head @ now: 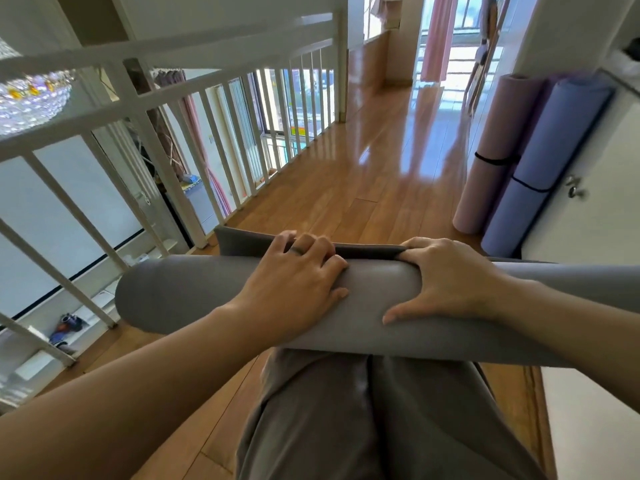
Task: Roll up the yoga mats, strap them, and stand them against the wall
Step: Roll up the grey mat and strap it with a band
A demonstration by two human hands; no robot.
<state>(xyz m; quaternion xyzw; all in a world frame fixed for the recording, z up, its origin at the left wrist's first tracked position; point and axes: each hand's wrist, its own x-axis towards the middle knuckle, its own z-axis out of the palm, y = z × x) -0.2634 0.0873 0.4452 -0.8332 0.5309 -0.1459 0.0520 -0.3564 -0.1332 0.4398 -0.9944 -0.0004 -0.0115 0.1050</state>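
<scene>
A grey yoga mat point(194, 296) lies rolled into a thick tube across my lap, its loose end flap point(239, 242) sticking out on the far side. My left hand point(298, 282) lies over the top of the roll, fingers curled onto the flap's edge. My right hand point(446, 278) grips the roll beside it, fingers hooked over the far side and thumb on the near side. Two rolled mats stand against the right wall: a pink mat point(491, 147) and a blue mat point(540, 161), each with a black strap round its middle.
A white railing point(194, 109) runs along the left, with a drop to a lower floor beyond it. The shiny wooden floor point(381, 168) stretches ahead to a bright doorway with pink curtains. A white door with a handle point(573, 190) is on the right.
</scene>
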